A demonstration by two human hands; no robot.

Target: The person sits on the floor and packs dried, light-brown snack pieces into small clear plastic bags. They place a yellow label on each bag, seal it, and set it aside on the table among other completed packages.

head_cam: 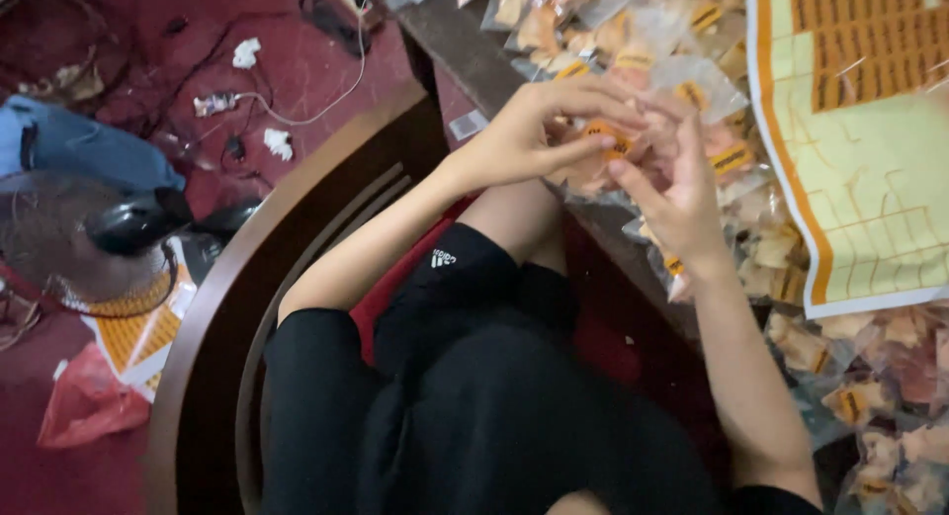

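Both of my hands are pinched on one small clear packet (605,144), held just above the near edge of the table (465,50). My left hand (539,129) curls over it from the left, thumb and fingers closed on its top edge. My right hand (682,194) grips it from the right, fingers pressed against the plastic.

The packet is a transparent plastic pouch with pale orange-pink pieces inside, and an orange sticker with dark print sits on its front, between my fingertips. I cannot tell whether its top is sealed.

Just beyond and to the right of my hands lies a heap of similar packets (633,41), clear bags of the same pale pieces, many with the same orange sticker. More filled packets (870,377) lie along the right side. A sheet of orange stickers (870,149), yellow with orange borders, rests on top of them at the far right.

To the left, on the red floor (297,70), stands a dark fan (89,238), with another sticker sheet (138,332) near it and a red plastic bag (84,401) beside that. A curved wooden chair frame (247,268) runs beside my legs.
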